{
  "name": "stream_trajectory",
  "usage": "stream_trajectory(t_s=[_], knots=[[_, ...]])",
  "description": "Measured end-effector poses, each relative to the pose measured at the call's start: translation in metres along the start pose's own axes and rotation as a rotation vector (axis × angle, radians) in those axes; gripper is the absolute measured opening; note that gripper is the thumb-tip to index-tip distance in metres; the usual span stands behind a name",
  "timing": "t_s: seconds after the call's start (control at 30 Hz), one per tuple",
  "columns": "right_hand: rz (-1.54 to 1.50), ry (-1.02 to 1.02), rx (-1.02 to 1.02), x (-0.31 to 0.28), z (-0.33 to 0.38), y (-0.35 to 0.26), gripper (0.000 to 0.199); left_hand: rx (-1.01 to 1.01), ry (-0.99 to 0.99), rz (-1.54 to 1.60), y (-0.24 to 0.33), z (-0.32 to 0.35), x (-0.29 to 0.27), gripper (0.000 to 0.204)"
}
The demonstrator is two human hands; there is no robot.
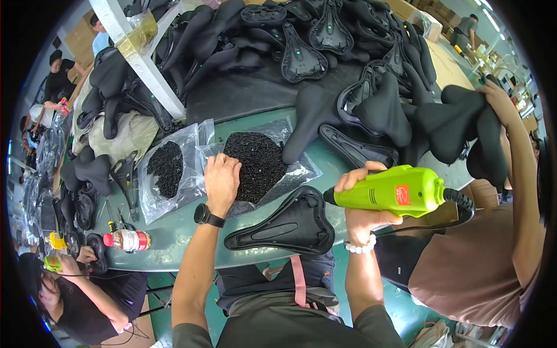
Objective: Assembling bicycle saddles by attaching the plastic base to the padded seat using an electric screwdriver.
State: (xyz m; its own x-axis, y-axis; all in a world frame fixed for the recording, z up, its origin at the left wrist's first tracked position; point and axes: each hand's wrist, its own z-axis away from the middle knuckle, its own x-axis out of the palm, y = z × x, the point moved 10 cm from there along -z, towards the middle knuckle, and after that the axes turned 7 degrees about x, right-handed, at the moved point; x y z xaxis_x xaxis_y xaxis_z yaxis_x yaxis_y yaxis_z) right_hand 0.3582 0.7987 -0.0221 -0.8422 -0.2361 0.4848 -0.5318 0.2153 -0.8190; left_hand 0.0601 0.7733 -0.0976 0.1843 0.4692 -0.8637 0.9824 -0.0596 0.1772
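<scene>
My right hand (371,211) is wrapped round a lime-green electric screwdriver (389,191), its dark nose pointing left and a coiled black cord at its back end. Bent fingers of my left hand (221,181) press together at the left edge of a heap of small black screws (255,165) on an open clear plastic bag; what they pinch, if anything, is hidden. Between my forearms a black bicycle saddle (284,225) lies underside up on the green table, touched by neither hand. A second bag of black screws (167,168) lies left of my left hand.
Black saddles (301,52) pile up across the far side, around a white metal post (142,64). A plastic bottle (127,240) lies at the left. At right a co-worker's hand (496,101) is at more saddles; another co-worker (87,290) works at lower left.
</scene>
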Motion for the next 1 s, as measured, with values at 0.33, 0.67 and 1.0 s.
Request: stream_trajectory(t_s=[0.33,0.67,1.0], knots=[[0.123,0.046,0.107,-0.006,-0.013,0.04,0.119,0.255,-0.002,0.58,0.14,0.018,-0.026,0.011],[0.237,-0.045,0.282,0.013,-0.016,0.071,0.119,0.17,-0.109,0.563,0.148,0.039,0.007,0.013],[0.013,0.028,0.232,0.008,-0.01,0.055,0.117,0.162,-0.115,0.553,0.148,0.038,0.004,0.015]])
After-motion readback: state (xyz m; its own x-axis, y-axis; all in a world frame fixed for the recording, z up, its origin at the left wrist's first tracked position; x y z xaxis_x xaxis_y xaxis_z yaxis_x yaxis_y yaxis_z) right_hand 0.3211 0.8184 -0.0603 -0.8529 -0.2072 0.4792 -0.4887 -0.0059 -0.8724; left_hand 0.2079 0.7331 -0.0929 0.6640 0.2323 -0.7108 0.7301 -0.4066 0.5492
